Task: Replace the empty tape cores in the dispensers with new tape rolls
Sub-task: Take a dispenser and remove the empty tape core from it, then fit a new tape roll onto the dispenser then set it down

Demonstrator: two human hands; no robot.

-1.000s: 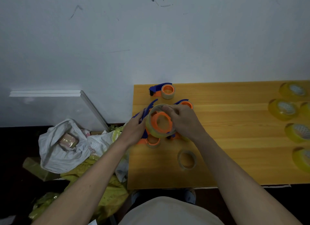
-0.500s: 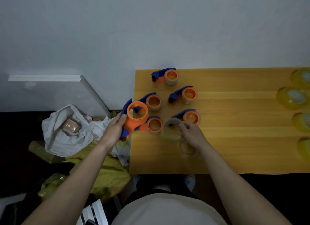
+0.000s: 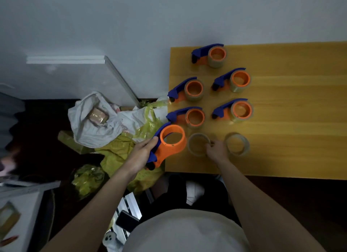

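Observation:
My left hand [image 3: 141, 153] grips an orange and blue tape dispenser [image 3: 167, 144] with a bare orange hub, held at the table's near left corner. My right hand [image 3: 216, 150] pinches the rim of an empty tape core [image 3: 197, 144] that lies on the wooden table [image 3: 293, 139]. A second empty core [image 3: 237, 143] lies just right of that hand. Several more dispensers stand in rows behind, among them one at the back [image 3: 210, 55] and one right behind the held core [image 3: 187, 116], each with a core on its hub.
Left of the table, on the floor, lie a white bag [image 3: 93, 124] and yellow plastic wrap [image 3: 120, 154]. A phone [image 3: 127, 223] lies near my lap. The wall runs along the table's far edge.
The core came off the dispenser. My right hand carried it down to the table beside the other core, while my left hand drew the bare dispenser toward the near left corner. The camera tilted down.

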